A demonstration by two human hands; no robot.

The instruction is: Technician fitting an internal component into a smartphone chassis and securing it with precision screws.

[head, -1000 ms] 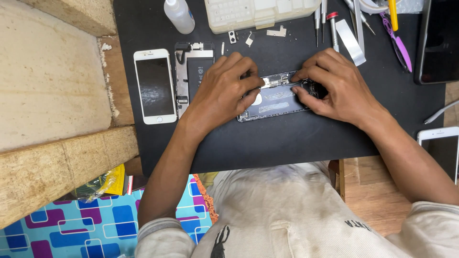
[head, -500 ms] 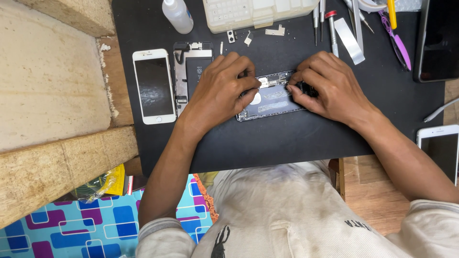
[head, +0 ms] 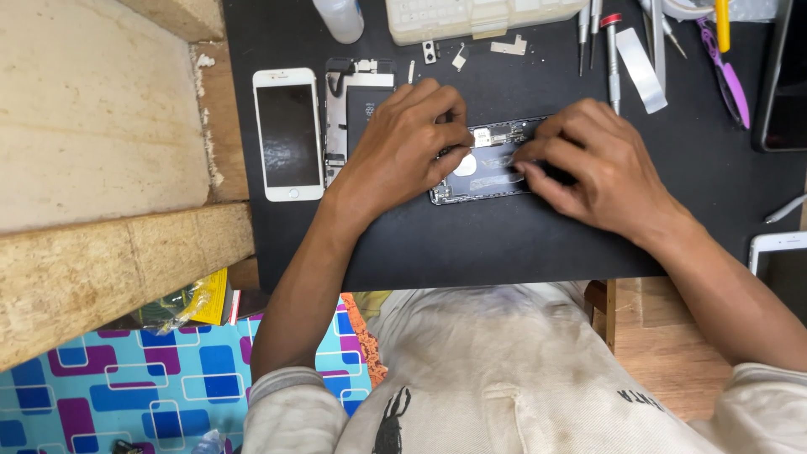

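An opened dark phone body (head: 483,172) lies on the black work mat (head: 504,244), its inner parts showing. My left hand (head: 403,147) presses down on its left end, fingers curled over the edge. My right hand (head: 593,164) covers its right end, fingertips pinching at something small inside; what they hold is hidden. A white phone (head: 288,133) lies face up at the left of the mat. Beside it sits a detached screen assembly (head: 357,105), partly under my left wrist.
Screwdrivers and tweezers (head: 614,50) lie at the back right, with a purple pry tool (head: 727,80). A pale parts box (head: 483,17) and a small bottle (head: 340,17) stand at the back. Small metal brackets (head: 458,55) are scattered. Wooden ledge (head: 101,168) on the left.
My right hand has slid left along the phone body, toward its middle. My left hand stays pressed on the left end.
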